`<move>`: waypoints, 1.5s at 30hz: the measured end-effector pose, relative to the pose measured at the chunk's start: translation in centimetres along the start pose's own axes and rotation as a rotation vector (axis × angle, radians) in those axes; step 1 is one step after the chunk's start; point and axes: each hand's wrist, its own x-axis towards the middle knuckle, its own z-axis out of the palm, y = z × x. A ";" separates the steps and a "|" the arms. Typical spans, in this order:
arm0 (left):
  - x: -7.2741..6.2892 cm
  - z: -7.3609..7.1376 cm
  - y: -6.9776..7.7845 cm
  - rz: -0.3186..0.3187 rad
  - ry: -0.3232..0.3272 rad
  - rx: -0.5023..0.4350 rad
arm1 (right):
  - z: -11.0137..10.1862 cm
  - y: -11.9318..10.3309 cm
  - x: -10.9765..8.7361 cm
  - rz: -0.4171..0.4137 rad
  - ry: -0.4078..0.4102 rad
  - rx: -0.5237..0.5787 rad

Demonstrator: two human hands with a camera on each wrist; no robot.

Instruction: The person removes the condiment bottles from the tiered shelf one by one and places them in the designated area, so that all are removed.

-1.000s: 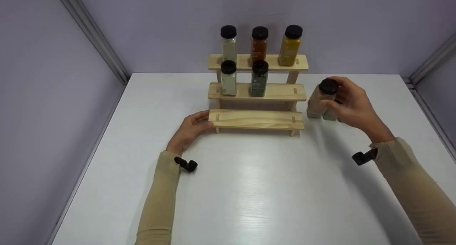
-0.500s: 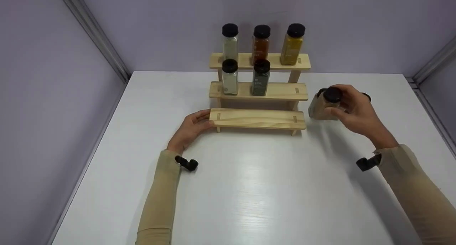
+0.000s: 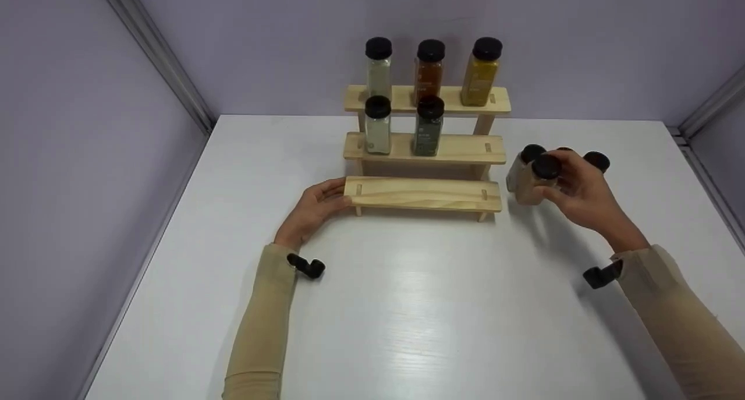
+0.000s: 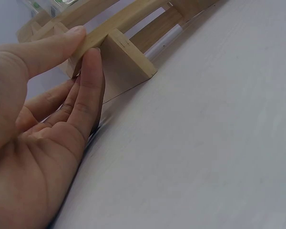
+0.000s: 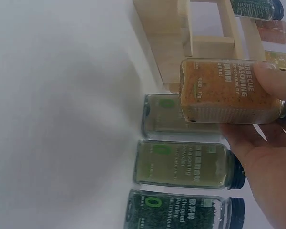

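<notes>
My left hand (image 3: 314,211) pinches the left end of the lowest shelf of a three-step wooden spice rack (image 3: 422,194). In the left wrist view the thumb lies along the shelf board (image 4: 119,26), with the fingertips against its underside. To the right of the rack, my right hand (image 3: 585,196) holds a spice jar (image 5: 219,90) of orange-brown barbecue seasoning by its upper part near the black cap. The jar tilts, base toward the rack, and overlaps a pale green-grey jar (image 5: 157,114) behind it in the right wrist view.
Beside the held jar stand a seasoning powder jar (image 5: 181,164) and a chopped parsley jar (image 5: 174,212). On the top shelf are pale, red-brown (image 3: 428,77) and yellow (image 3: 479,80) jars; the middle shelf carries a pale jar (image 3: 378,132) and a dark green one (image 3: 428,132).
My right hand has moved the barbecue seasoning jar toward the front of the table, and more of the jars behind it now show. The left hand stays on the rack.
</notes>
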 end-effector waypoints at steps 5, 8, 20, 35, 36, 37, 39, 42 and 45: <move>0.1 0.0 -0.1 0.001 0.001 0.001 | 0.4 0.7 -0.3 -0.009 0.001 0.011; 0.1 0.0 0.0 0.000 0.003 0.005 | 0.6 1.0 -0.4 -0.018 0.008 0.016; 0.2 0.0 0.0 -0.015 0.006 0.024 | 1.4 1.4 -0.8 0.013 -0.001 0.035; 0.1 -0.1 -0.2 -0.010 0.019 0.019 | 1.8 2.1 -1.1 0.019 -0.004 0.039; 0.1 0.0 -0.2 -0.010 0.020 0.020 | 1.8 2.1 -1.1 0.021 -0.006 0.038; 0.1 0.0 -0.2 -0.011 0.019 0.027 | 1.8 2.1 -1.1 0.023 -0.006 0.038; 0.1 0.0 -0.1 -0.012 0.019 0.030 | 1.9 2.2 -1.1 0.024 -0.007 0.042; 0.1 0.1 0.0 -0.019 0.012 0.031 | 1.9 2.2 -1.1 0.031 -0.003 0.054; 0.1 0.1 0.1 -0.025 0.009 0.013 | 1.9 2.1 -1.1 0.034 -0.004 0.066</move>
